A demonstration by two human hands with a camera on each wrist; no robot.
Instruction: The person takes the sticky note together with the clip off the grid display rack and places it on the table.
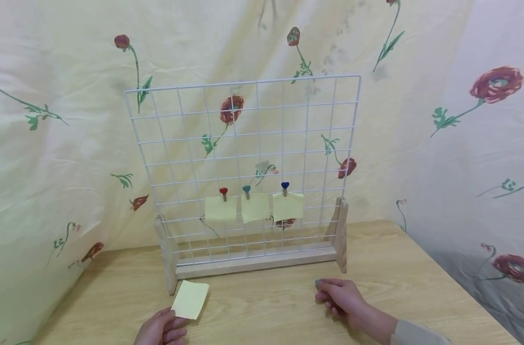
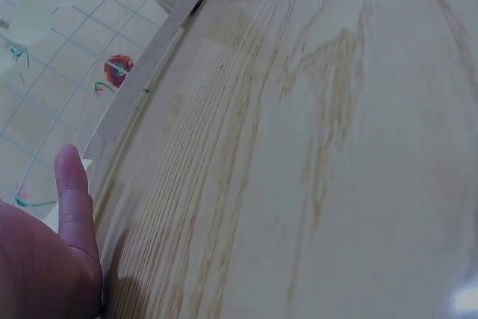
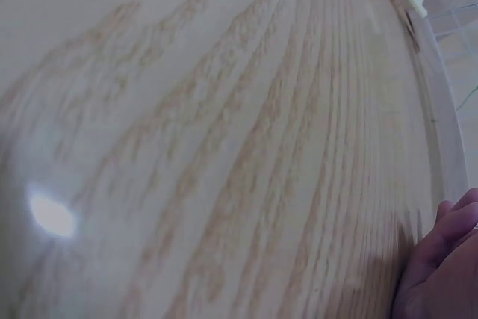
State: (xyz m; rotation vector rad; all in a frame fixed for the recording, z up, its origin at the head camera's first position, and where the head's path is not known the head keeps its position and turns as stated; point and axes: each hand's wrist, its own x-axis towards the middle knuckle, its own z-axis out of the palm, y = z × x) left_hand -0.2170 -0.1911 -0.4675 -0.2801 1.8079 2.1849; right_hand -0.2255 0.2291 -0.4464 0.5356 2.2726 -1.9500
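My left hand pinches a pale yellow sticky note by its lower left corner, in front of the rack's left foot. My right hand pinches a small clip with a teal end, most of it hidden by the fingers. Between and behind the hands stands a white wire grid in a wooden base. Three sticky notes hang on it in a row: one under a red heart clip, one under a teal heart clip, one under a dark blue heart clip.
The light wooden table runs under the rack and both hands. Wooden feet, a left one and a right one, hold up the grid. A flowered cloth hangs behind and at the sides.
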